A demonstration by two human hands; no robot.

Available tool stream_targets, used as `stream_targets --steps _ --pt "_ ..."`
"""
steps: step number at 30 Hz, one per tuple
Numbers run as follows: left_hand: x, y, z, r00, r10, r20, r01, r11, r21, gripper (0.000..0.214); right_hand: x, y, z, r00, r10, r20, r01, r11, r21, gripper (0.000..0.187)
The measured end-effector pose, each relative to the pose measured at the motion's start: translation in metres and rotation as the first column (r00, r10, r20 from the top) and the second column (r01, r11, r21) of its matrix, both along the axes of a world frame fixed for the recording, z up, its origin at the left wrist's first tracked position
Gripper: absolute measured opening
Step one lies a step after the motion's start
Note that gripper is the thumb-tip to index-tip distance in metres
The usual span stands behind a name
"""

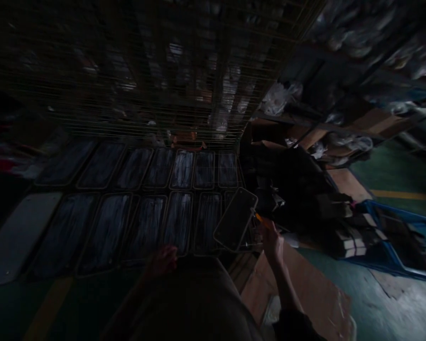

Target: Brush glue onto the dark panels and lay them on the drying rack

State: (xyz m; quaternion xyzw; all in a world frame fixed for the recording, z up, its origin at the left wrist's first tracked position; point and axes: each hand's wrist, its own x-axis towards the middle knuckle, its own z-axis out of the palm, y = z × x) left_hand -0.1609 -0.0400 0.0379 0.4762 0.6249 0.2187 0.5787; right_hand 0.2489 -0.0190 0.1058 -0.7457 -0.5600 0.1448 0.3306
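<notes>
My right hand (271,239) grips a slim orange-handled tool (258,217); its pale tip is at the right edge of a dark rectangular panel (236,220). That panel lies tilted over the right end of the front row, and its kind is too dim to tell. My left hand (166,258) is by the near edge of the front row, fingers curled, and what they hold, if anything, is hidden. Two rows of similar panels spread out before me, many with whitish streaks, such as this streaked panel (179,220). A plain pale panel (24,232) lies at the far left.
A wire mesh rack (184,104) rises behind the panels. Black pieces (291,180) are piled to the right, beside a blue crate (386,255). Flattened cardboard (305,289) lies on the green floor near my right arm. Shelves with plastic-wrapped goods (279,99) stand at the back right.
</notes>
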Motion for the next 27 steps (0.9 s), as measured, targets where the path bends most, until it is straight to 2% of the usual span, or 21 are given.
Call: stream_targets --steps 4,6,8,10,13,16,19,21,23,27 --pt "0.099 0.036 -0.012 0.995 -0.088 -0.047 0.086 0.996 -0.037 0.031 0.017 0.036 -0.001 0.992 0.122 0.039 -0.124 0.991 0.048 0.036" --pt "0.132 0.048 -0.014 0.977 -0.126 -0.174 0.134 0.990 0.037 0.030 0.024 0.053 -0.004 0.986 0.155 0.062 -0.159 0.985 0.063 0.036" --pt "0.152 0.056 -0.016 0.946 -0.105 -0.307 0.163 0.972 0.169 0.027 0.030 0.067 -0.008 0.982 0.172 0.073 -0.177 0.982 0.067 0.037" --pt "0.163 0.058 -0.019 0.918 -0.079 -0.389 0.194 0.944 0.266 0.026 0.035 0.077 -0.014 0.981 0.176 0.077 -0.181 0.981 0.074 0.037" --pt "0.170 0.058 -0.023 0.874 -0.111 -0.474 0.243 0.943 0.226 0.024 0.038 0.080 -0.023 0.975 0.199 0.098 -0.204 0.977 0.053 0.037" --pt "0.173 0.060 -0.024 0.840 -0.153 -0.520 0.265 0.953 0.148 0.023 0.036 0.062 -0.026 0.953 0.282 0.107 -0.283 0.959 -0.011 0.036" --pt "0.173 0.064 -0.023 0.836 -0.177 -0.519 0.266 0.959 0.101 0.022 0.031 0.035 -0.022 0.928 0.364 0.080 -0.358 0.931 -0.075 0.034" --pt "0.172 0.065 -0.021 0.851 -0.187 -0.491 0.248 0.967 0.061 0.022 0.030 0.023 -0.017 0.917 0.397 0.038 -0.392 0.915 -0.097 0.033" --pt "0.170 0.065 -0.017 0.890 -0.183 -0.418 0.194 0.981 -0.015 0.021 0.033 0.022 -0.012 0.921 0.390 0.003 -0.388 0.917 -0.091 0.033" --pt "0.169 0.060 -0.009 0.963 -0.102 -0.251 0.049 0.977 -0.207 0.015 0.040 0.049 -0.013 0.949 0.315 -0.009 -0.316 0.949 -0.023 0.033"
